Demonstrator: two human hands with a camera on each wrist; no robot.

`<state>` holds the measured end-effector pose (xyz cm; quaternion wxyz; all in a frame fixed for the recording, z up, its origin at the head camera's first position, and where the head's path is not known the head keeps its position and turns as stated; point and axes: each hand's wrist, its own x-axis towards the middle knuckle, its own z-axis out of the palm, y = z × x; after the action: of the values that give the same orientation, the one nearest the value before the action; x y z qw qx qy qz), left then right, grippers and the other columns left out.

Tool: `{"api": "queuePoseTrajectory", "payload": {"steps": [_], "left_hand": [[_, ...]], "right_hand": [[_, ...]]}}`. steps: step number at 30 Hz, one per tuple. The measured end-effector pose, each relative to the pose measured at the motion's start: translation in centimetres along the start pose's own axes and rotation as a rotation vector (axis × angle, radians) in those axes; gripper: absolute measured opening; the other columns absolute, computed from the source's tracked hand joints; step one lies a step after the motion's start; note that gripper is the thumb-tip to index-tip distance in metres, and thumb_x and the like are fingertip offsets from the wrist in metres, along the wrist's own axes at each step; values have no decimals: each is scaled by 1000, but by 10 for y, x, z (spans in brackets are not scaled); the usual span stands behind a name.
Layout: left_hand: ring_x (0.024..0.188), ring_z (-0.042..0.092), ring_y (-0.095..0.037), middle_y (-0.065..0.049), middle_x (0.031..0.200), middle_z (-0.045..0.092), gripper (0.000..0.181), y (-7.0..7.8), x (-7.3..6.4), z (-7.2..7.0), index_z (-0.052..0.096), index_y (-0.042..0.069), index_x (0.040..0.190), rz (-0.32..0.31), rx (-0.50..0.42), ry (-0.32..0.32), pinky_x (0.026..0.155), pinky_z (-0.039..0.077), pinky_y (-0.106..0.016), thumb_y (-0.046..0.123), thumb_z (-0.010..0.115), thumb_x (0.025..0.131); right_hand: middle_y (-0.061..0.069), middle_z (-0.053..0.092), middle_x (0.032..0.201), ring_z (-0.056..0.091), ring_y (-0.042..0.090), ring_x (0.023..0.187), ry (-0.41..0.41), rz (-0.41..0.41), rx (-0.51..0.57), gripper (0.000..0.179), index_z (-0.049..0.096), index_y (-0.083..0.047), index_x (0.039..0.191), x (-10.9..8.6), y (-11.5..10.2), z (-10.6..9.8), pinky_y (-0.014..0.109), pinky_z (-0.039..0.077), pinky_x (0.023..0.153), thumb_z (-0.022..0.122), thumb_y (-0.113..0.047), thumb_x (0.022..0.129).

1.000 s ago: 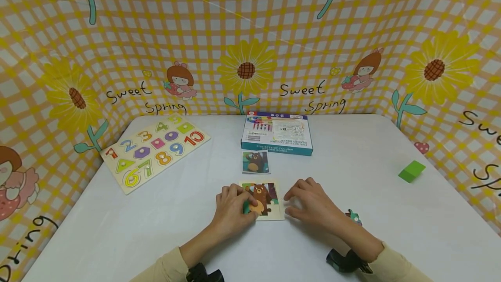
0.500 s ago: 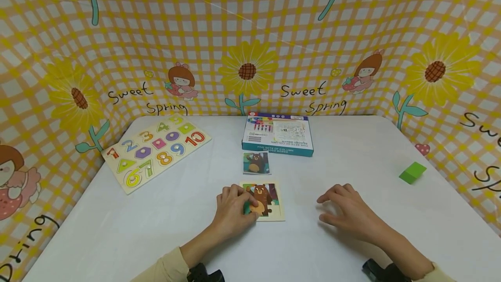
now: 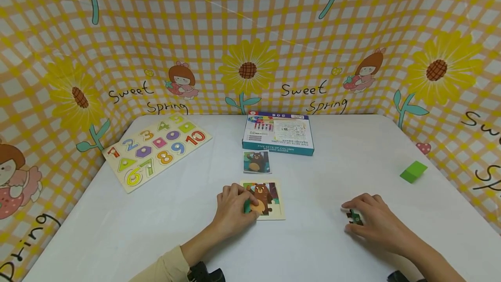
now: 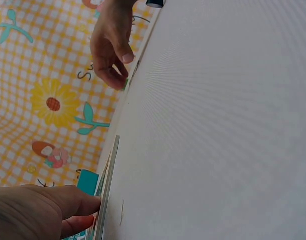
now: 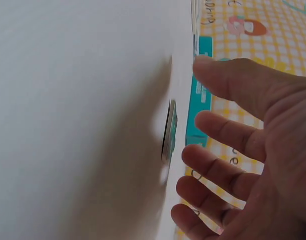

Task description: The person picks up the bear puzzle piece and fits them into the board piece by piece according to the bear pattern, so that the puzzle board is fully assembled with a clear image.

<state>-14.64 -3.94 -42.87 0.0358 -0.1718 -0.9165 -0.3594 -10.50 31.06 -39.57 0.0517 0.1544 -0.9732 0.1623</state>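
Observation:
A small jigsaw puzzle board (image 3: 275,212) with a bear picture lies near the middle of the table, its lower right corner showing bare wood. My left hand (image 3: 234,210) holds the board at its left side, the thumb by the front edge and a finger bent over the picture; the hand covers part of that side. Farther right, a dark green puzzle piece (image 3: 354,217) lies between the thumb and fingers of my right hand (image 3: 377,223). In the right wrist view those fingers are spread, and a gap shows between them and the piece (image 5: 170,132).
Behind the board lies a bear picture card (image 3: 256,162), then a flat bead box (image 3: 278,136). A number-and-shape board (image 3: 156,153) is at the back left. A green block (image 3: 413,172) stands far right. Patterned cloth (image 3: 250,25) rises behind the table.
My right hand has moved rightward from beside the puzzle board to around the loose piece, which its arm covered earlier. The left hand has stayed on the board.

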Motion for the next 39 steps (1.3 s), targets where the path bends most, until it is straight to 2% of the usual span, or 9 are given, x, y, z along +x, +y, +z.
{"api": "queuePoseTrajectory", "payload": {"steps": [7,13,23,31,39], "left_hand": [[103,36,-23,-4,103,49,10,0,0,0,68,20,84,-5,-4,-11,88,27,-47,18,71,74],[102,36,-22,-4,103,49,10,0,0,0,68,20,83,-3,-7,-7,87,27,-46,18,71,73],[101,36,-22,-3,102,49,10,-1,0,0,67,20,83,4,-3,1,86,27,-46,19,71,73],[102,36,-22,-4,102,49,11,-1,0,0,68,20,83,2,-2,2,86,27,-46,19,71,73],[101,36,-22,-3,102,49,10,0,-1,-1,67,20,83,4,0,3,86,26,-45,18,70,73]], "right_hand": [[-9,57,100,43,14,94,85,-47,-31,42,65,-22,105,-11,17,2,23,34,74,82,-26,66],[-11,57,99,40,9,91,141,-80,-44,42,65,-25,104,-15,25,4,19,33,73,82,-19,65],[-10,57,100,34,-2,91,123,-63,-33,35,67,-27,100,-14,29,3,20,35,71,80,-18,68],[-10,58,98,31,-8,92,181,-105,-20,35,67,-28,95,-14,31,5,15,31,74,81,-15,67],[-12,58,95,32,-9,90,207,-142,0,35,66,-27,93,-13,30,7,13,30,73,82,-15,65]]}}
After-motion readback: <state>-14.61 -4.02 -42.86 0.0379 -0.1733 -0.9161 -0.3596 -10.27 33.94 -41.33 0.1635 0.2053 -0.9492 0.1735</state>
